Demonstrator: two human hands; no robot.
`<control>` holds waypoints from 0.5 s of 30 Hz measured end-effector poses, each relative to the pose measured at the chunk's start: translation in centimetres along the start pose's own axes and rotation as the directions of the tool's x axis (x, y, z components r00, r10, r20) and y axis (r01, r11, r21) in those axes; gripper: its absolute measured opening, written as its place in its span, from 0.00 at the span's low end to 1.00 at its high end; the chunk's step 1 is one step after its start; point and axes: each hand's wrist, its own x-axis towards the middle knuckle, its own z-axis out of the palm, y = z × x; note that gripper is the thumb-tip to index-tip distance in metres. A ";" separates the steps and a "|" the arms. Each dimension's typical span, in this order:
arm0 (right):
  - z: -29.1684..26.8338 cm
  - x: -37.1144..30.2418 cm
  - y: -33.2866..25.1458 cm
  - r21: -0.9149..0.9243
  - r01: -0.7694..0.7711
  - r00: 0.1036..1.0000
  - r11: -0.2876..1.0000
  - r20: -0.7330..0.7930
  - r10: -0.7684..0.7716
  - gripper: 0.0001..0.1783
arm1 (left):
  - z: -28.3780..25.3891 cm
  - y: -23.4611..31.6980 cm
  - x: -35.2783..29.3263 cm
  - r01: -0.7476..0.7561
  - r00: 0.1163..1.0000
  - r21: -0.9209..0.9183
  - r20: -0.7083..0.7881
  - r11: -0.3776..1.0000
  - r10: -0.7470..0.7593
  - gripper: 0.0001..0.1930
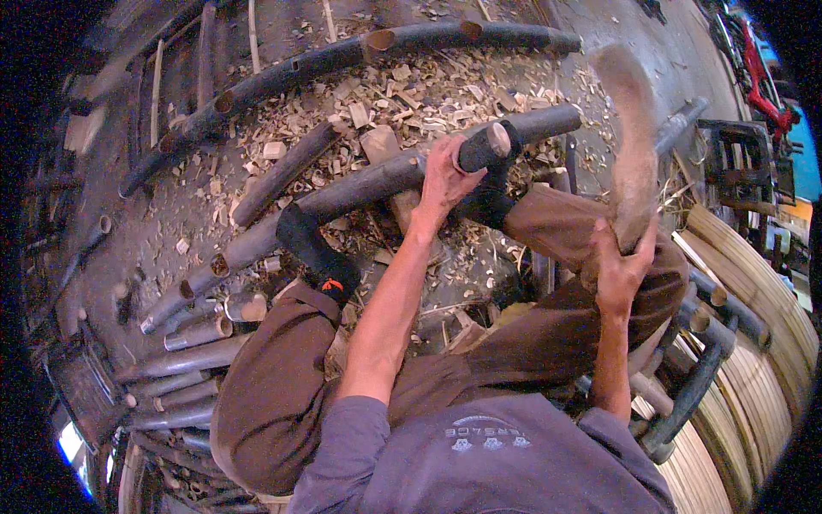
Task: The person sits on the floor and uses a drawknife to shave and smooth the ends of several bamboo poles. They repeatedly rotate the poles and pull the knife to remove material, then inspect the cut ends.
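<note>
The fingers of the left hand (445, 178) are curled closely around a short, black-sided round piece with a pale wooden end face (497, 140), which sits over the long grey-brown pole (364, 185) and points its pale end up toward the head. The right hand (623, 267) is wrapped around the near end of a thick, brown, club-like length (634, 154), blurred along its far part, so its exact outline I cannot tell.

The relation that counts: the round piece lies to the left of the club and apart from it, with the left hand on it and the right hand well off. The club's long axis runs away from the body, while the pole slants from near left to far right — the round piece's own tilt is hard to judge.

The right foot in a black sock (486, 199) is just beside the round piece, and the brown-trousered right leg (556, 227) fills the space between the hands. The left foot in a black sock (312, 248) rests against the pole farther left.

Beyond are a loose dark stick (287, 173), pale wood chips (351, 90) and a long, dark, notched curved pole (505, 36); at right, pale bundled strips (766, 278).
</note>
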 end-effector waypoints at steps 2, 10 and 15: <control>-0.8 0.9 0.1 0.005 -0.010 0.995 1.000 -0.097 0.011 0.28 | 0.0 0.1 0.0 0.050 0.999 0.010 -0.014 0.999 -0.050 0.24; 2.3 1.1 2.9 -0.440 -0.029 0.997 0.898 -0.082 -0.007 0.36 | 1.0 -0.1 0.9 0.045 0.998 0.049 -0.051 0.998 -0.043 0.24; 9.1 -1.2 1.0 -0.041 -0.176 0.979 0.984 0.100 0.179 0.40 | 0.7 -1.2 -0.6 -0.010 0.997 0.184 -0.079 0.983 0.025 0.25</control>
